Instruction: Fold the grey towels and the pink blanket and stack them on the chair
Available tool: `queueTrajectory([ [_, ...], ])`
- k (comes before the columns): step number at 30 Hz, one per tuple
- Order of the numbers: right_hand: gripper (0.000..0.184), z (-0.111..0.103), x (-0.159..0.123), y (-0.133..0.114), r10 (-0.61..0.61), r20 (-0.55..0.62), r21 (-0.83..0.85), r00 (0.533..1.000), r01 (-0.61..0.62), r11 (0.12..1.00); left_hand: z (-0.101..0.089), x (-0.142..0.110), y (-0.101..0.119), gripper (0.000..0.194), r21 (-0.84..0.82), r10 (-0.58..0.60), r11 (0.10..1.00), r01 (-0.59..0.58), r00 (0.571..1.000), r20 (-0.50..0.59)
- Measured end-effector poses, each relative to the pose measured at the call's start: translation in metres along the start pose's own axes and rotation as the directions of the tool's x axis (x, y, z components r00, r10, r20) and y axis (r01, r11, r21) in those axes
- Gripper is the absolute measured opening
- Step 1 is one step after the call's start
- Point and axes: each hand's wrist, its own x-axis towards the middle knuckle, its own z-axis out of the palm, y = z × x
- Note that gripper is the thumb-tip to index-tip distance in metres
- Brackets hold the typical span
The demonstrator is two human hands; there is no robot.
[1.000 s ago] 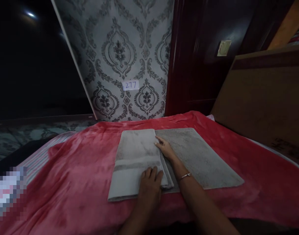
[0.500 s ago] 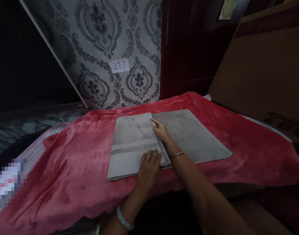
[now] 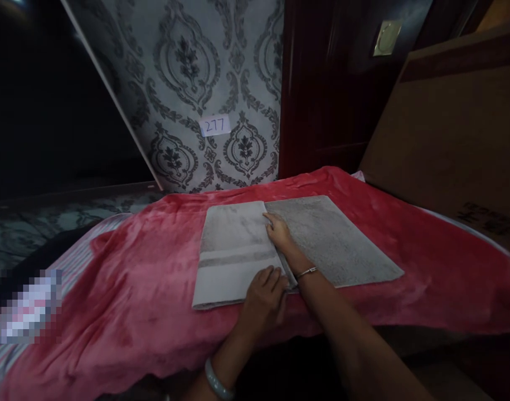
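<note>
A grey towel (image 3: 321, 239) lies on a red blanket (image 3: 133, 289). Its left part is folded over into a paler panel (image 3: 233, 250) with a darker stripe. My left hand (image 3: 265, 295), with a pale bangle on the wrist, rests flat on the near right corner of the folded panel, fingers stretched out. My right hand (image 3: 280, 234), with a thin bracelet, lies on the fold's inner edge further back, fingers extended along the seam. Neither hand grips anything.
Patterned grey wallpaper with a paper label reading 277 (image 3: 215, 125) stands behind the bed. A dark red door (image 3: 330, 89) is at the back right. A brown headboard panel (image 3: 451, 128) rises on the right. A striped sheet (image 3: 71, 262) shows at the left.
The view has shifted a little. Both hands stay on the folded panel; the left hand has slid slightly right toward the fold's near corner.
</note>
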Motion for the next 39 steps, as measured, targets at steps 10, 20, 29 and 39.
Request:
queueTrajectory([
  [10,0.063,-0.014,-0.025,-0.059,0.053,0.136,-0.337,0.989,-0.004,0.941,-0.083,0.022,-0.102,0.052,0.062,-0.413,0.909,0.411,0.874,0.255],
  [20,0.071,-0.002,-0.064,-0.071,0.039,0.444,-0.401,0.895,0.16,0.902,-0.053,-0.007,-0.123,0.066,0.352,-0.525,0.844,0.405,0.76,0.382],
  [29,0.064,0.007,0.007,-0.097,0.073,0.338,-0.398,0.938,0.072,0.915,-0.051,-0.007,-0.127,0.064,0.378,-0.507,0.844,0.381,0.797,0.327],
  [39,0.069,0.029,0.017,-0.06,0.162,0.3,-0.428,0.94,-0.019,0.904,-0.069,0.013,-0.136,0.055,0.318,-0.506,0.857,0.406,0.781,0.367],
])
